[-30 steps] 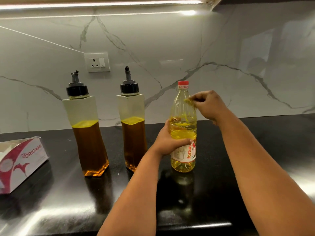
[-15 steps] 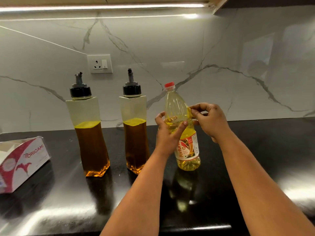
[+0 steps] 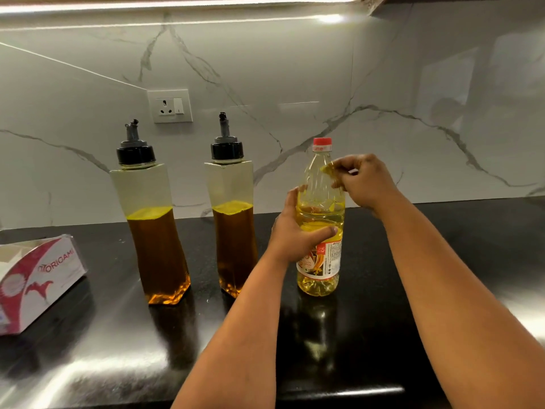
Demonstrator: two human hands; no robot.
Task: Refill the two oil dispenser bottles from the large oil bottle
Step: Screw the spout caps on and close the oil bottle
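Our left hand [image 3: 298, 231] grips the upright oil bottle [image 3: 320, 219] on the dark surface [image 3: 413, 290], right of both dispensers [image 3: 153, 214]. Our right hand [image 3: 361, 180] pinches something yellow at its shoulder.

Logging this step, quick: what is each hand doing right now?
Left hand: grips the oil bottle around its middle.
Right hand: fingers curled at the bottle's shoulder, pinching something small and yellowish; what it is cannot be told.

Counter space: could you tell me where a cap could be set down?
Bare counter lies right of the oil bottle, and in front of the dispensers. Tighter between dispensers, and beside the tissue box.
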